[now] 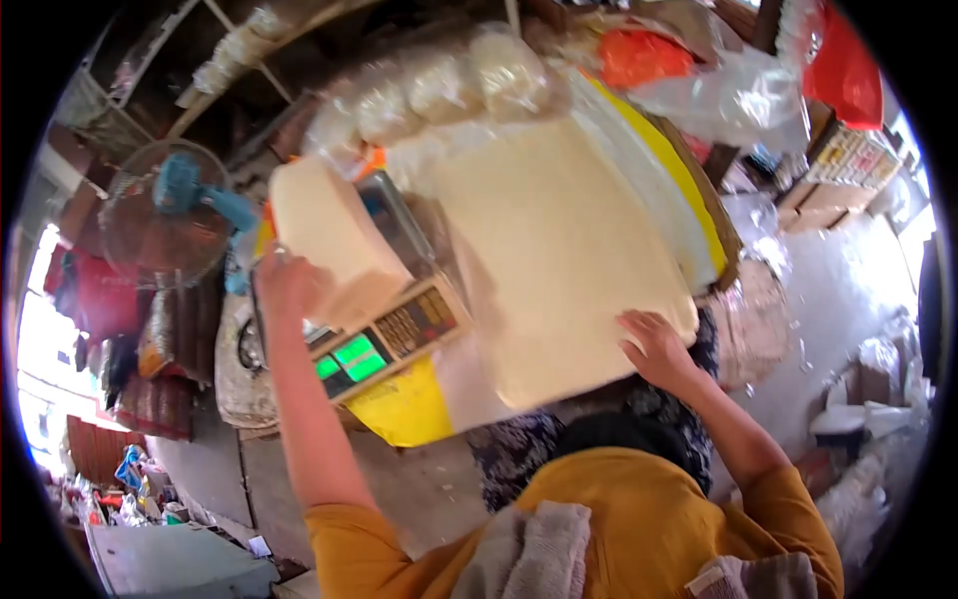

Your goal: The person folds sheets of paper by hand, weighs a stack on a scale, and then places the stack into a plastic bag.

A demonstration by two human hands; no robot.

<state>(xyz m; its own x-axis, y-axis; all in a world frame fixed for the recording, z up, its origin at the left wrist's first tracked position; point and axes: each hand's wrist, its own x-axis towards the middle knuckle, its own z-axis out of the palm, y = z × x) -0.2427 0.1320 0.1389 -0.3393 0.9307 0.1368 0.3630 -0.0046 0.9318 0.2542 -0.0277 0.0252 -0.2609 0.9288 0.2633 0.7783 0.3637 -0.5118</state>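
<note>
My left hand [290, 284], blurred by motion, is at the left edge of a smaller stack of thin cream sheets [327, 222]. Its fingers appear closed round that edge. The smaller stack lies over the tray of a digital scale [387, 337], which shows green lit displays and a keypad; part of the metal tray shows beside the sheets. My right hand [654, 347] rests with fingers stretched out on the near right corner of a large, flat cream sheet pile [564, 255]. Nothing shows in its fingers.
Several clear bags of pale contents [439, 85] line the table's far edge. A yellow sack [404, 401] lies beneath the scale. At the left stands a blue fan [180, 190]. A red bag [843, 75] hangs at the upper right; a carton [838, 175] is below it.
</note>
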